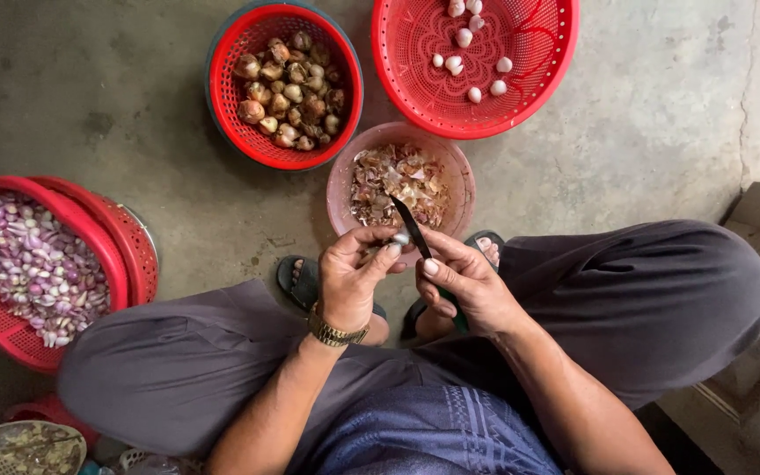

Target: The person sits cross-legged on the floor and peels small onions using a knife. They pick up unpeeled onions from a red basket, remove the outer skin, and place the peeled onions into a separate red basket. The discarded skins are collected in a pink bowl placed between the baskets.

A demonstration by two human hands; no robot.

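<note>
Garlic clove [400, 238] pinched in left hand [351, 280], right hand [466, 286] gripping knife [410, 226] against it

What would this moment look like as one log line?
left hand: holds small bulb | right hand: holds knife | below: pink bowl of peels

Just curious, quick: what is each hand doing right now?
Left hand: fingers closed on a small bulb.
Right hand: fingers closed on a knife.

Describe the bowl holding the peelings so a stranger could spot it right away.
Start at the two hands working a knife. Directly beyond them on the concrete floor sits a round pink bowl of papery brown skins. Unlike the red mesh baskets around it, its wall is solid.
</note>
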